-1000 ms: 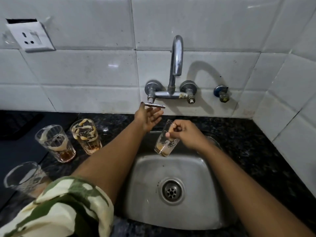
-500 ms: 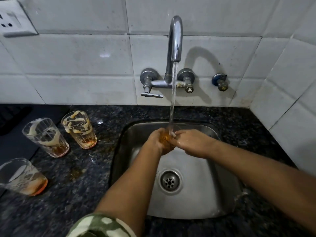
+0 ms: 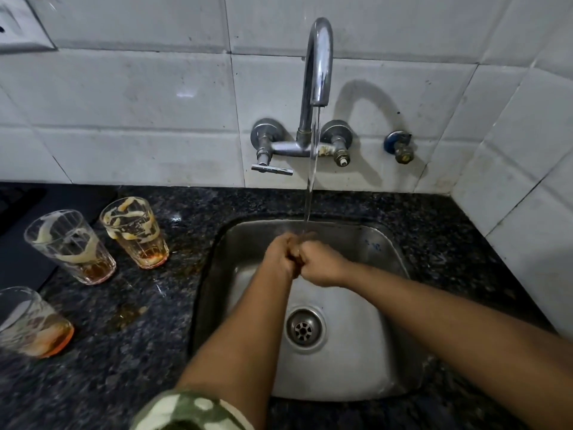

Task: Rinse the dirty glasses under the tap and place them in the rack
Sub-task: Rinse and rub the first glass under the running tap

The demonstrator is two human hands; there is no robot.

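Observation:
Water runs from the chrome tap point(image 3: 317, 63) in a thin stream point(image 3: 311, 187) onto my hands over the steel sink point(image 3: 356, 361). My left hand point(image 3: 279, 256) and my right hand point(image 3: 322, 265) are pressed together around a glass point(image 3: 297, 252). Only a sliver of it shows between the fingers. Three dirty glasses with cream streaks and amber dregs stand on the dark counter to the left: one point(image 3: 135, 232) nearest the sink, one point(image 3: 71, 246) beside it, one point(image 3: 31, 324) at the frame's left edge.
The tap's lever handle point(image 3: 272, 169) sticks out low on the tiled wall, with a small valve point(image 3: 400, 147) to its right. A brown spill point(image 3: 127, 315) marks the granite counter point(image 3: 102, 367). A black mat point(image 3: 18, 243) lies at far left. The tiled side wall point(image 3: 527, 212) closes the right.
One second ago my left hand was at the tap lever and the water was off. The water came on, and my left hand dropped to join the right on the glass under the stream.

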